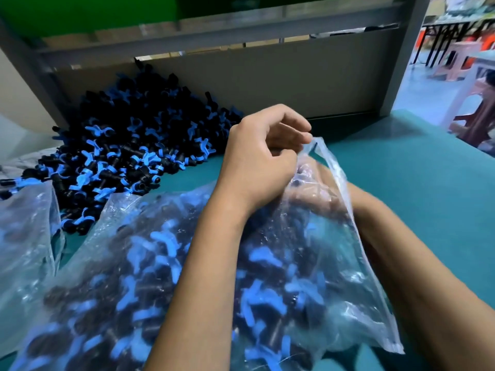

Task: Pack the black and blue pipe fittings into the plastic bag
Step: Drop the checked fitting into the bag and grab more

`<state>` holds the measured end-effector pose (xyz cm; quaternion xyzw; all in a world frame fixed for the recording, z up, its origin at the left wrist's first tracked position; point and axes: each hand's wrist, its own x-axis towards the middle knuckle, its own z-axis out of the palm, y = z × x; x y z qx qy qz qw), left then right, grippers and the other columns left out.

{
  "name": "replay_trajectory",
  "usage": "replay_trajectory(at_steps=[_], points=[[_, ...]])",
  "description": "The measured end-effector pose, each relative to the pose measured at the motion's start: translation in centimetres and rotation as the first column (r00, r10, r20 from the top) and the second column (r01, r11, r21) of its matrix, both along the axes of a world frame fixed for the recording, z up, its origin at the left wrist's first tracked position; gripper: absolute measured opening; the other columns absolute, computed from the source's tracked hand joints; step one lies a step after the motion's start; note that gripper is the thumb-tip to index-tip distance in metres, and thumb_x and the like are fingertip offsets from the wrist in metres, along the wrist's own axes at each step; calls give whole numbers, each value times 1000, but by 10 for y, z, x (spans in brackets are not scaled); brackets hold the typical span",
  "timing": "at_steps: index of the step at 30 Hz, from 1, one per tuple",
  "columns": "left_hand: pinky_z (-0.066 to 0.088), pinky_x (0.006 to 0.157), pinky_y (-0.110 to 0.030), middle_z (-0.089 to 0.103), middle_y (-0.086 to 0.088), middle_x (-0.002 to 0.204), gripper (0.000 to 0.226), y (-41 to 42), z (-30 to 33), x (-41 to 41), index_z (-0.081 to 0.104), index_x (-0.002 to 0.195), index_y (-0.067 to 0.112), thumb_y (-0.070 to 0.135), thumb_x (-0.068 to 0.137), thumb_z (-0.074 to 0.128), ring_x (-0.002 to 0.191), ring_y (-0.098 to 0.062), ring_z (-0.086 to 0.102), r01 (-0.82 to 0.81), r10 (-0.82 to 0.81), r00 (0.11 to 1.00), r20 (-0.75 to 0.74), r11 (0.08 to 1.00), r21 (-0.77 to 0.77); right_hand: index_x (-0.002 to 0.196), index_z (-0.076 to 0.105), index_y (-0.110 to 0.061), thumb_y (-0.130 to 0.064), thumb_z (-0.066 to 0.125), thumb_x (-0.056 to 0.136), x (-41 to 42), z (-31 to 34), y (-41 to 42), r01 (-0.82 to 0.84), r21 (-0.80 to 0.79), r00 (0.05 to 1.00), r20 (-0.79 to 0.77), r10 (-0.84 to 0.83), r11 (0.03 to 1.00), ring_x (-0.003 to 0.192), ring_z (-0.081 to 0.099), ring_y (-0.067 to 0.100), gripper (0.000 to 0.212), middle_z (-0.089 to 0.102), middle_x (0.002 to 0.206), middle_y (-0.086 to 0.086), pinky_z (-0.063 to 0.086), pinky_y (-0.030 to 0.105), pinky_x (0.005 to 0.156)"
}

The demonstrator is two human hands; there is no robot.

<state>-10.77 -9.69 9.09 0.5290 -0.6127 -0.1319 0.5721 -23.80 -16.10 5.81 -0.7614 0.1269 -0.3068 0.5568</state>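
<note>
Head view: teal worktop (417, 167) carries a loose pile of black and blue pipe fittings (128, 156) at rear left. Clear plastic bag (267, 263), largely filled with fittings, lies in front. A 2nd bag (24, 236) sits at left. Left hand (263, 156) pinches the bag's mouth. Right hand (329, 194) is inside the bag; grip cannot be told.
</note>
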Motion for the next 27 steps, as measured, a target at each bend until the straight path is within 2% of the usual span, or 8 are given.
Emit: replay_trajectory(at_steps=[4,9,11,14,18,22,25,27], points=[[62,80,-34,78,-4,88,38,0,-2,7,74,86,7,-6,68,44,84,-18,76,-34,35,999,-18,999,2,74,73,-15,-3,64,87,-16,-5,-22,41,110,999,27,-44,993,61,60,2,20,68,71,-9,47,15,57],[60,76,-33,78,-2,86,33,2,-7,29,75,80,14,3,67,48,85,-19,75,-115,117,993,-17,989,89,84,72,-13,-10,63,91,-38,-7,-49,333,373,917,88,-390,866,60,59,12,12,63,66,0,42,22,55],[60,77,-35,78,-1,84,33,4,-8,42,75,77,17,8,63,47,85,-22,75,-157,161,986,-35,982,102,82,71,-18,-11,62,95,-41,4,-54,562,287,791,86,-605,776,58,54,12,17,60,66,-1,40,20,50],[61,78,-38,78,1,81,32,9,-13,70,75,69,24,11,62,47,85,-23,75,-263,277,957,-82,952,155,80,69,-19,-15,64,92,-30,34,-42,633,186,719,220,-659,752,52,48,10,13,57,59,-4,36,19,44],[52,72,-30,75,9,74,22,23,-33,116,75,66,28,16,71,58,78,-15,69,-502,551,831,-82,804,318,81,69,-14,-15,67,90,32,74,-22,546,-71,825,215,-522,834,47,47,15,9,59,56,2,37,22,42],[42,63,-24,67,19,60,30,43,-52,149,75,64,30,12,75,55,71,-15,63,-640,724,680,-115,663,388,85,71,-12,-20,67,93,120,85,-9,244,-415,925,-173,-339,877,53,63,18,12,71,69,7,49,28,44],[38,57,-23,61,17,50,32,54,-51,162,75,61,34,17,64,48,63,-18,58,-668,772,597,-218,629,398,94,73,-14,-24,67,93,182,70,3,-130,-555,821,-525,-225,822,62,70,21,11,73,79,9,57,30,49],[44,62,-25,66,14,61,30,62,-50,171,74,66,27,18,60,46,74,-24,63,-732,828,501,-254,561,387,105,72,-15,-22,66,94,220,53,10,-301,-597,736,-641,-217,743,66,71,24,14,72,91,9,60,32,56]])
